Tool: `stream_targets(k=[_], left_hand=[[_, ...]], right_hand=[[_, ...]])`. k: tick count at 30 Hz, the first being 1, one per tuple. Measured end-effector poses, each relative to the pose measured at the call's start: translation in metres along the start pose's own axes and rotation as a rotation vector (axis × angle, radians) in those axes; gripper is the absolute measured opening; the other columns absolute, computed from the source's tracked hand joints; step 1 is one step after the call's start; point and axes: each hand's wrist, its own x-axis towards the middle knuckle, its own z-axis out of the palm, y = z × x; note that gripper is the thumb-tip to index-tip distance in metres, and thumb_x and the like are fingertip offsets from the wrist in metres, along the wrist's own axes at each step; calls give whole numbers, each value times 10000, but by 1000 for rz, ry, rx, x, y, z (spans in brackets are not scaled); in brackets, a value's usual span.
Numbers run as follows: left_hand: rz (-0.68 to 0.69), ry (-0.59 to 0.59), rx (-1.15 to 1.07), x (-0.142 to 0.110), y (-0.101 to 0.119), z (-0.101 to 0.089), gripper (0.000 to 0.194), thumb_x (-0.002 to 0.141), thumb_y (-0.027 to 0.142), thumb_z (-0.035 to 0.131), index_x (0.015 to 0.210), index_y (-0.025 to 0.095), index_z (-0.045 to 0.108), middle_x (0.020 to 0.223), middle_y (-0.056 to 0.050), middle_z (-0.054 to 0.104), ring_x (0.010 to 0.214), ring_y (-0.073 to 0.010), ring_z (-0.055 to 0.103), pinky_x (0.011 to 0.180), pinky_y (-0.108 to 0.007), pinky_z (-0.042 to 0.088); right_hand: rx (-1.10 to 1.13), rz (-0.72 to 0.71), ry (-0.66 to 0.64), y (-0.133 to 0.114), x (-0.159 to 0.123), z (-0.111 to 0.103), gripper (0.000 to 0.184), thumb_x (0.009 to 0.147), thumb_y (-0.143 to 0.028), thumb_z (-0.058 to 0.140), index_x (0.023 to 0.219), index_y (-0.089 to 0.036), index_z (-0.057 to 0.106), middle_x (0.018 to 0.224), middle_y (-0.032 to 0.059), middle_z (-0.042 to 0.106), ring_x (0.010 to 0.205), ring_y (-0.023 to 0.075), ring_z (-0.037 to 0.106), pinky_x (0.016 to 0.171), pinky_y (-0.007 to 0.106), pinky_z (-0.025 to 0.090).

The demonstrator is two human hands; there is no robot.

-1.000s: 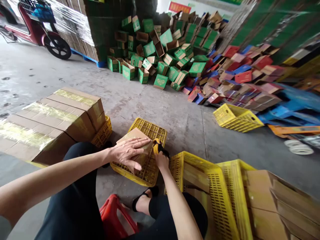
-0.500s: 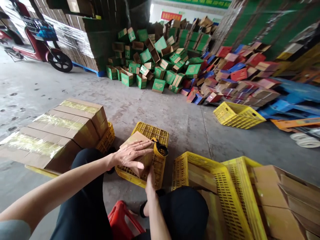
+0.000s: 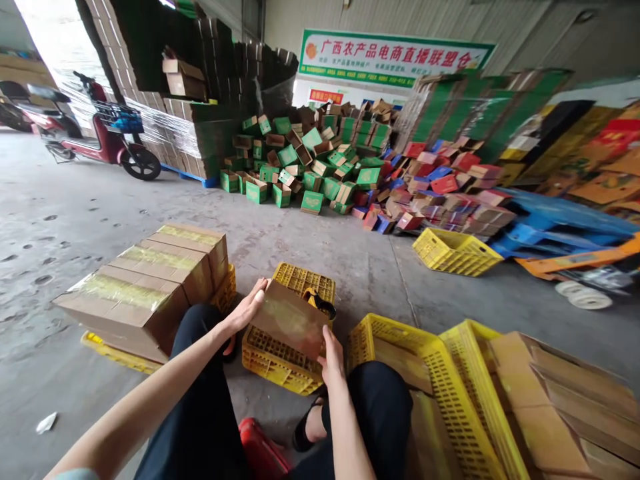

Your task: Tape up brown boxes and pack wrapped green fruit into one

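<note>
A cardboard box [image 3: 290,319] is clamped between two bare hands above an upturned yellow crate [image 3: 283,365], the left hand's grip [image 3: 249,308] closed on its left end and the right hand's grip [image 3: 331,353] on its right. A tape dispenser [image 3: 320,303] rests on the crate's far right part, beside the box. At left, taped cartons [image 3: 145,270] stand side by side over yellow crates [image 3: 120,353]. At near right, an open yellow basket [image 3: 440,380] contains cardboard boxes [image 3: 425,420]; just beside it, another basket [image 3: 467,340] adjoins more cartons [image 3: 545,393]. Farther off, a yellow basket [image 3: 455,253] sits on the concrete floor [image 3: 360,260] before heaped green boxes [image 3: 300,167] and red and blue boxes [image 3: 435,183].
</note>
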Motion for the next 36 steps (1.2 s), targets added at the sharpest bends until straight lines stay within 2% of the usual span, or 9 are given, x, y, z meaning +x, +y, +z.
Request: stream_targets(k=[3, 6, 9, 13, 18, 21, 28, 32, 36], left_hand=[[-97, -33, -61, -6, -15, 20, 809, 1058, 683, 109, 1672, 171, 225, 1733, -107, 197, 1610, -271, 163, 1317, -513, 170], [-157, -61, -66, -10, -45, 51, 791, 1062, 668, 79, 1675, 183, 200, 1713, -147, 250, 1597, -305, 199, 1277, -556, 283], [-243, -36, -78, -5, -74, 77, 786, 1061, 678, 121, 1673, 187, 179, 1681, -169, 338, 1581, -321, 255, 1258, -572, 315], [-232, 22, -111, 5, -96, 92, 825, 1032, 723, 240, 1671, 207, 167, 1678, -172, 355, 1594, -318, 222, 1286, -544, 260], [-252, 96, 67, -7, -99, 106, 954, 965, 799, 328, 1664, 181, 125, 1751, -181, 111, 1618, -330, 74, 1310, -527, 153], [-182, 91, 181, -23, -100, 114, 924, 970, 763, 396, 1652, 176, 186, 1755, -192, 43, 1619, -349, 89, 1305, -519, 170], [-40, 73, 497, -38, -110, 113, 866, 1012, 733, 357, 1643, 148, 270, 1747, -216, 57, 1605, -398, 153, 1259, -541, 292], [73, 96, 705, -46, -103, 119, 927, 1001, 767, 330, 1614, 72, 341, 1715, -264, 176, 1600, -419, 162, 1249, -558, 289], [181, 81, 820, -62, -87, 133, 964, 975, 793, 355, 1602, 62, 381, 1679, -258, 297, 1587, -410, 227, 1251, -545, 273]], right_hand=[[-53, 90, 43, -7, 9, -28, 677, 1009, -680, 304, 1467, -270, 586, 1407, 124, 673, 1272, 257, 655, 944, 352, 576], [-133, 127, 45, -6, 21, -37, 658, 996, -624, 362, 1423, -198, 625, 1434, 158, 649, 1347, 277, 607, 1051, 385, 532], [-205, 109, -5, 5, 27, -24, 624, 945, -540, 516, 1396, -125, 636, 1475, 208, 608, 1412, 321, 549, 1166, 426, 441], [-367, -2, -68, 24, 23, 6, 706, 923, -403, 581, 1493, 6, 500, 1608, 288, 424, 1547, 367, 354, 1262, 452, 299], [-540, -112, -72, 45, 20, 24, 823, 984, -465, 508, 1550, 110, 345, 1641, 359, 293, 1561, 413, 301, 1272, 476, 274], [-502, -144, -68, 59, 15, 23, 810, 1011, -529, 453, 1544, 77, 392, 1618, 336, 368, 1551, 374, 342, 1265, 440, 304], [-480, -313, 47, 84, 3, 29, 831, 1026, -617, 352, 1461, 69, 526, 1550, 361, 454, 1435, 388, 517, 1191, 477, 423], [-557, -318, 71, 82, -2, 37, 890, 1027, -649, 318, 1470, 100, 505, 1554, 378, 432, 1470, 427, 459, 1181, 520, 422], [-703, -311, 53, 63, -15, 47, 803, 1053, -589, 321, 1541, 36, 450, 1643, 300, 335, 1545, 448, 316, 1196, 626, 348]])
